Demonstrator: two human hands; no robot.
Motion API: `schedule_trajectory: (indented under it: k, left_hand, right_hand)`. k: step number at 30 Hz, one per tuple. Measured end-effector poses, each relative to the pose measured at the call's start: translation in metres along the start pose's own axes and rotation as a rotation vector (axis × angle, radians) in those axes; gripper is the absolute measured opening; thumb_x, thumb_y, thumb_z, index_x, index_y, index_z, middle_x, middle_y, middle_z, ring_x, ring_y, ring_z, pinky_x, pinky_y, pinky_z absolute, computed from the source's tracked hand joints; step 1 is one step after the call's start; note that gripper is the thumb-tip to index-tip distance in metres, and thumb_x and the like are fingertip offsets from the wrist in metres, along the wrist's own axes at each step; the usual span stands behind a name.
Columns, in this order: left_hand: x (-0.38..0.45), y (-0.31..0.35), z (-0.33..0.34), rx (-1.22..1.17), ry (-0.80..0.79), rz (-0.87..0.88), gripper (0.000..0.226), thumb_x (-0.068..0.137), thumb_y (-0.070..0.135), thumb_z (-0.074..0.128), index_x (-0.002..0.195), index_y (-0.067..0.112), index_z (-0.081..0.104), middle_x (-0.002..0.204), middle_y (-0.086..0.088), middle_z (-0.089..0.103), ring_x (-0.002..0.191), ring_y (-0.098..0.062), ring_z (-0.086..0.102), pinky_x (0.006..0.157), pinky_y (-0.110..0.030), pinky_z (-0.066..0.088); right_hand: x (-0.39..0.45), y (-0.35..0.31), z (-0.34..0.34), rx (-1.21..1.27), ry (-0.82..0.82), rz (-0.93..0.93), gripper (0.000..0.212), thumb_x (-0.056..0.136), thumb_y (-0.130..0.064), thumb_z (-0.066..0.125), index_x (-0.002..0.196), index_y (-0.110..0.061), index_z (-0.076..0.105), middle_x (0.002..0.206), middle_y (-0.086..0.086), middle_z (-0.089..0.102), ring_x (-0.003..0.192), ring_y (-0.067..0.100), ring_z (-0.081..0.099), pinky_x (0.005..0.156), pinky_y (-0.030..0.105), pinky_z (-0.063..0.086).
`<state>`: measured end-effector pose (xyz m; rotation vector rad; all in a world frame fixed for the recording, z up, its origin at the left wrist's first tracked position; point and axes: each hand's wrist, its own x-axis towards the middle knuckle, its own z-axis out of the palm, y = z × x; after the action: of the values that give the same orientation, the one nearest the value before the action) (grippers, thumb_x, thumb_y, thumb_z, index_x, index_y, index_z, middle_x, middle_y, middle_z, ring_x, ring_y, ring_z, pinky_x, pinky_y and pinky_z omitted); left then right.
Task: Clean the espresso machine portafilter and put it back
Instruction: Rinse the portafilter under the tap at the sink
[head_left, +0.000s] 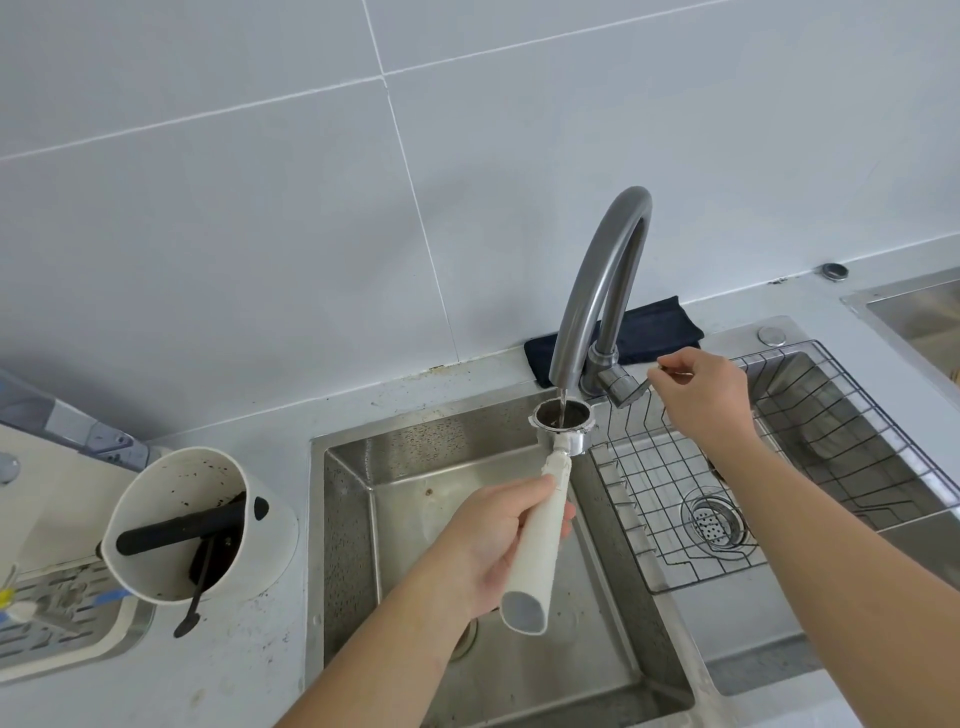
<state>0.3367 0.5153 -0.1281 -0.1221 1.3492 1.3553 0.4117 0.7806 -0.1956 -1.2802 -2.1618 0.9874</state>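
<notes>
My left hand (493, 540) grips the white handle of the portafilter (540, 540) over the left sink basin. Its metal basket (562, 422) faces up right under the spout of the grey faucet (602, 270), and a thin stream of water runs into it. The inside of the basket looks dark and wet. My right hand (701, 395) is at the faucet's lever (631, 389), with its fingertips pinched on the lever's end.
A steel sink (353, 519) with two basins lies below; a wire rack (727, 493) sits in the right basin above a drain. A white knock box (202, 525) with a black bar and coffee grounds stands at left. A dark cloth (654, 327) lies behind the faucet.
</notes>
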Motion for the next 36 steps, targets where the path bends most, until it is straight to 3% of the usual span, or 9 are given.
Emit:
schedule_trajectory:
  k: [6, 11, 17, 25, 30, 36]
  left_hand:
    - [0.003, -0.002, -0.009, 0.117, 0.075, 0.045, 0.015, 0.085, 0.019, 0.071, 0.075, 0.011, 0.080, 0.075, -0.011, 0.072, 0.056, -0.018, 0.061, 0.050, -0.024, 0.048]
    - [0.001, -0.004, -0.015, 0.204, 0.069, 0.088, 0.007, 0.082, 0.020, 0.075, 0.082, 0.023, 0.081, 0.075, -0.007, 0.072, 0.054, -0.016, 0.060, 0.049, -0.024, 0.049]
    - [0.001, -0.009, -0.018, 0.271, 0.048, 0.137, 0.028, 0.068, 0.029, 0.075, 0.096, 0.031, 0.079, 0.079, -0.002, 0.073, 0.059, -0.017, 0.060, 0.056, -0.028, 0.050]
    - [0.003, -0.015, -0.022, 0.198, -0.029, 0.152, 0.021, 0.090, 0.013, 0.066, 0.100, 0.026, 0.079, 0.088, -0.006, 0.073, 0.072, -0.017, 0.063, 0.066, -0.032, 0.052]
    - [0.006, -0.018, -0.024, 0.089, -0.065, 0.107, 0.020, 0.092, 0.011, 0.064, 0.107, 0.015, 0.076, 0.093, -0.010, 0.073, 0.070, -0.018, 0.064, 0.067, -0.034, 0.054]
    - [0.013, -0.019, -0.018, 0.035, -0.099, 0.059, 0.019, 0.093, 0.013, 0.063, 0.101, 0.019, 0.078, 0.093, -0.008, 0.074, 0.074, -0.017, 0.066, 0.069, -0.033, 0.056]
  right_hand:
    - [0.000, 0.001, 0.001, 0.002, -0.005, 0.005, 0.019, 0.091, -0.026, 0.066, 0.106, -0.016, 0.071, 0.081, -0.011, 0.066, 0.064, 0.010, 0.064, 0.053, 0.023, 0.049]
    - [0.000, 0.001, 0.001, 0.017, -0.006, 0.021, 0.018, 0.091, -0.027, 0.066, 0.106, -0.018, 0.071, 0.081, -0.012, 0.066, 0.062, 0.009, 0.064, 0.049, 0.021, 0.047]
    - [-0.001, -0.001, 0.001, 0.019, -0.003, 0.025, 0.017, 0.090, -0.026, 0.067, 0.105, -0.018, 0.071, 0.080, -0.015, 0.065, 0.060, 0.008, 0.064, 0.045, 0.019, 0.046]
    - [-0.001, 0.000, 0.001, 0.018, 0.000, 0.026, 0.018, 0.091, -0.026, 0.067, 0.106, -0.017, 0.072, 0.082, -0.010, 0.067, 0.067, 0.007, 0.063, 0.051, 0.022, 0.048]
    - [-0.001, 0.000, 0.001, 0.026, 0.006, 0.021, 0.016, 0.091, -0.025, 0.066, 0.103, -0.017, 0.072, 0.081, -0.011, 0.067, 0.067, 0.005, 0.062, 0.052, 0.021, 0.046]
    - [-0.002, 0.000, 0.002, 0.035, 0.006, 0.021, 0.016, 0.091, -0.024, 0.067, 0.104, -0.016, 0.072, 0.081, -0.011, 0.066, 0.068, 0.006, 0.063, 0.055, 0.022, 0.049]
